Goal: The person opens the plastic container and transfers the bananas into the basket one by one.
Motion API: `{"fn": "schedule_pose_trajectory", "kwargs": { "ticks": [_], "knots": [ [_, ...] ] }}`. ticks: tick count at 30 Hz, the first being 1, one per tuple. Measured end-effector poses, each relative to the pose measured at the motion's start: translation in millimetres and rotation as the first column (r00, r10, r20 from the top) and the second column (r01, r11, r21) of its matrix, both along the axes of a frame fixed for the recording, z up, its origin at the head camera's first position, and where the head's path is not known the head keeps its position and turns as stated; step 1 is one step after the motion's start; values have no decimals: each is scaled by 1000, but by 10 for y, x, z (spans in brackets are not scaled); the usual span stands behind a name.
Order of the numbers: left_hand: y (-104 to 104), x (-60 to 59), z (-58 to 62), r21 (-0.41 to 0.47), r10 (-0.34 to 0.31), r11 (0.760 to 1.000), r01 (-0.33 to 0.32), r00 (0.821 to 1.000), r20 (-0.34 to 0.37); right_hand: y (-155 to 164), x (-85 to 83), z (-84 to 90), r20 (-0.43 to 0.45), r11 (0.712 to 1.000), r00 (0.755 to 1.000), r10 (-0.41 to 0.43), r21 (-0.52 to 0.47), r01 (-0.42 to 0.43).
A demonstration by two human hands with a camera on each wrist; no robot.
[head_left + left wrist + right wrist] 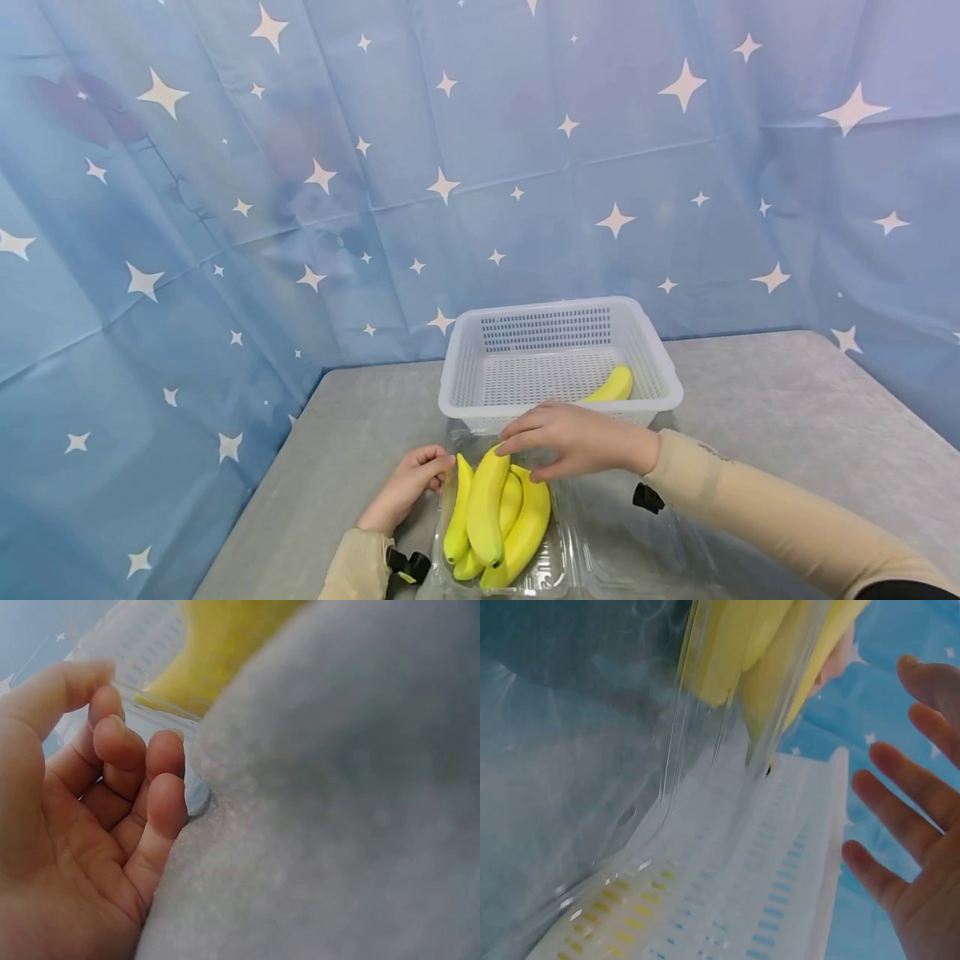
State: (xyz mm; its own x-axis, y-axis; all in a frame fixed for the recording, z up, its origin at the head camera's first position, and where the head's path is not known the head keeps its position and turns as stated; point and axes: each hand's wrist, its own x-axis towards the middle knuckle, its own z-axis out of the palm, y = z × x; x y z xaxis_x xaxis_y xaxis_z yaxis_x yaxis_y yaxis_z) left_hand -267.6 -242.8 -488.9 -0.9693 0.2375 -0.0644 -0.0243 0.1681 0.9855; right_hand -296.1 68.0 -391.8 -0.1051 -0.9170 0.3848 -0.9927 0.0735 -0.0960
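Note:
Several yellow bananas [487, 508] lie heaped in a transparent plastic clamshell box [557, 567] at the front of the table. At the box's left rim, my left hand [408, 485] pinches the edge between thumb and forefinger; the left wrist view shows the thin rim [161, 706] at those fingertips. My right hand [577, 442] hovers at the upper end of the top banana, holding nothing. Its fingers [904, 810] are spread apart in the right wrist view. Beyond it, one more banana [617, 383] rests in a white perforated basket [555, 411].
The box's transparent lid [637, 537] lies opened out to the right, under my right forearm. The basket stands just behind the box on the grey table [757, 400]. A blue curtain with white stars [517, 108] hangs along the table's back and left sides.

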Motion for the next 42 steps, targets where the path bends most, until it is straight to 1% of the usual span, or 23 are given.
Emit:
{"fn": "schedule_pose_trajectory", "kwargs": {
  "ticks": [6,10,17,20,27,34,42],
  "knots": [
    [5,-4,-5,5,-6,1000,6,1000,3,-93,50,-12,41,999,999,15,46,-16],
    [4,-6,5,9,-7,1000,7,1000,4,-177,71,-79,16,997,1000,24,76,-25],
    [21,-6,22,10,-11,1000,11,1000,-3,-301,112,-193,-9,995,998,56,82,-55],
    [25,-5,21,12,-9,1000,9,1000,-1,-338,129,-225,2,994,999,50,97,-50],
    [24,-9,17,16,-9,1000,9,1000,7,-381,145,-264,44,987,999,1,163,-8],
    [10,-11,13,21,-21,1000,21,1000,-6,-404,158,-256,60,982,998,-4,186,-7],
    [3,11,13,22,-20,1000,20,1000,-7,-443,163,-260,64,980,998,-7,200,-6]
  ]
}}
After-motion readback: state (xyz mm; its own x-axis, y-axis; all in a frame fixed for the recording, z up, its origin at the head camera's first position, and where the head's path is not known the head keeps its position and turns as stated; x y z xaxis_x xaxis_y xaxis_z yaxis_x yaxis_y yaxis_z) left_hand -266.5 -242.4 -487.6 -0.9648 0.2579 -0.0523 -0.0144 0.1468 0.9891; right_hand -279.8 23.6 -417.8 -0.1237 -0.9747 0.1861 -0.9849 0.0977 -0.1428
